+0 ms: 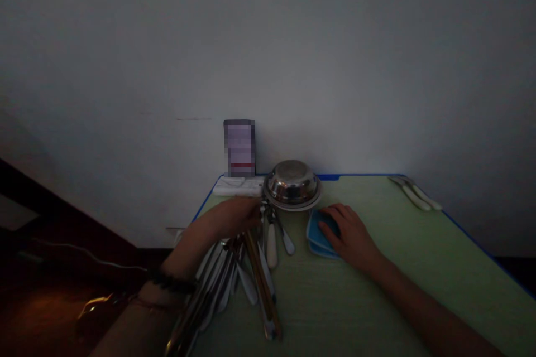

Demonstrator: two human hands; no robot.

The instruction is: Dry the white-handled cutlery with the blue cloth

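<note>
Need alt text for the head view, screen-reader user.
A person's right hand touches flat blue pieces with rounded corners, while the left hand is over loose silver and gold-coloured utensils. Beyond them, a shiny upturned metal bowl sits on a pale green, blue-edged table.

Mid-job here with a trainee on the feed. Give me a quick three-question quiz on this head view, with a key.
1. Which thing is the person's bare right hand touching?
A) a black beaded bracelet
B) soft-looking blue square pads with pale edges
C) a thin white cable

2. True or false: the shiny round metal bowl sits upside down, base upward.

3. Fill in: two cream-handled metal utensils lie near the far ____ corner of the pale-green tabletop with blue edging, as the view shows it.

Key: 1. B; 2. True; 3. right
</note>
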